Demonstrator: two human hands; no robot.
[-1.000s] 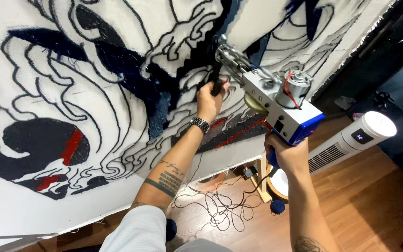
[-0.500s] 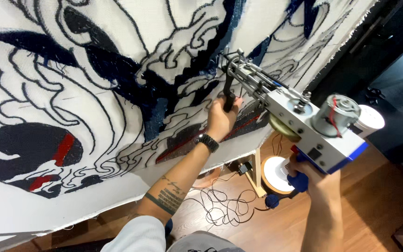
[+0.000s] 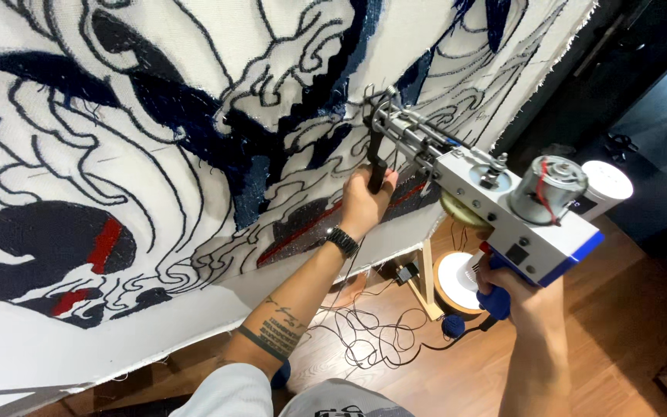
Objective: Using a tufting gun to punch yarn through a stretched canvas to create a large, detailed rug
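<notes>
backdrop: stretched tufting cloth point(image 3: 32, 340), navy areas filled, outlines at 12 o'clock bare
left hand point(image 3: 364, 202): fingers clenched on front handle point(image 3: 376, 166)
right hand point(image 3: 530, 297): fingers clenched on tufting gun point(image 3: 503, 208) grip

Both hands point(image 3: 364, 202) hold a tufting gun point(image 3: 496, 212) against patterned cloth point(image 3: 194, 116).
</notes>
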